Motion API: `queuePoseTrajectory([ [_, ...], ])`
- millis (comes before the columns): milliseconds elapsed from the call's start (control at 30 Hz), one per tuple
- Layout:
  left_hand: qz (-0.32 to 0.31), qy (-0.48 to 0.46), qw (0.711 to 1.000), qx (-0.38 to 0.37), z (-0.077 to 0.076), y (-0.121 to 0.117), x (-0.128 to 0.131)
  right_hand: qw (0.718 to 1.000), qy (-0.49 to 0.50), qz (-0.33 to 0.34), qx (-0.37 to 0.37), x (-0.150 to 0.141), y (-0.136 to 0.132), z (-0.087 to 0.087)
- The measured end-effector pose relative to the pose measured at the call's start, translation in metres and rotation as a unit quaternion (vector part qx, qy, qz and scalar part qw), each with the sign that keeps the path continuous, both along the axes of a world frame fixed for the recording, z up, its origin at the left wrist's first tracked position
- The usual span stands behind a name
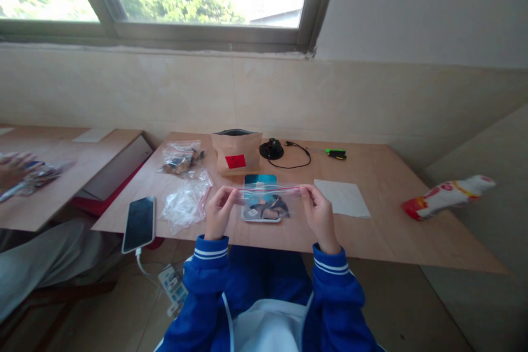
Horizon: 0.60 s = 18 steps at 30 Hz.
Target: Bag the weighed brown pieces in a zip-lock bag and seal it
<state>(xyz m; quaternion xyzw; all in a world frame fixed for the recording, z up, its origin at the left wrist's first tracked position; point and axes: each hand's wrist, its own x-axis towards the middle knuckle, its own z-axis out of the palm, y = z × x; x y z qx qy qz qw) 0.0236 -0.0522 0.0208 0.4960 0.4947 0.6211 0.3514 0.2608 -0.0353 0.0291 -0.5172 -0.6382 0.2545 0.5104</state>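
Stretched between my two hands is a clear zip bag [270, 208] with a reddish seal line along its top and dark brown dried pieces inside. My left hand [220, 209] pinches the seal's left end, and my right hand [317, 214] pinches its right end. Behind and below the bag lies a kitchen scale [260, 179] with a blue-green top, partly covered by it. Left of my left hand is a pile of clear zip bags [183, 203]. Past that pile, filled zip bags [179, 158] hold brown pieces.
A brown paper pouch [237, 151] with a red label stands at the back, beside a black round device with a cable [272, 148]. A green-black screwdriver [336, 153], white paper [344, 198], a bottle [447, 196] and a charging phone [139, 224] lie around. A co-worker's hand [14, 168] is far left.
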Motion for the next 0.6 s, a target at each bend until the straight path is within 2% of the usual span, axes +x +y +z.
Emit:
queuePoseTrajectory([
  [100,0.035,-0.028,0.999,0.001,0.0,0.001,0.009,0.998,0.055,0.04,-0.001,-0.007,-0.001,-0.001],
  [267,0.083,-0.044,0.996,0.007,-0.003,0.002,0.019,0.987,0.129,0.083,-0.052,-0.014,0.002,-0.008],
  [433,0.085,-0.072,0.994,-0.007,-0.006,0.004,0.017,0.989,0.126,0.048,-0.063,-0.015,0.002,-0.012],
  [600,0.034,-0.087,0.995,-0.028,-0.008,0.012,0.013,0.994,0.1,0.014,-0.035,-0.013,0.004,-0.013],
])
